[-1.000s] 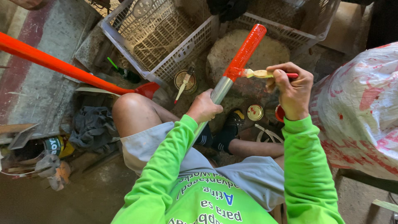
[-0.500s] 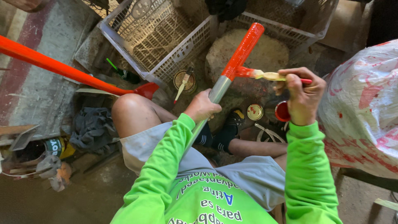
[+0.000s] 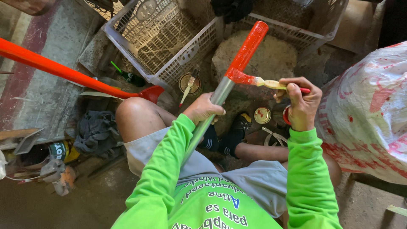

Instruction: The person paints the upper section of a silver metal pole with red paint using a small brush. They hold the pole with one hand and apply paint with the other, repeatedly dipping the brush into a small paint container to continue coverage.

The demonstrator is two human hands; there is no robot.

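My left hand grips the metal pole, its lower end hidden behind my sleeve, while my right hand pinches a paintbrush against its half-red top, above what seems an open paint tin.

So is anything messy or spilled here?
Yes, a bit. The white sack on the right has red smears and spots all over it. An open paint can sits on the ground with a stick resting in it. Rags and scraps lie heaped at the left. No puddle of paint shows.
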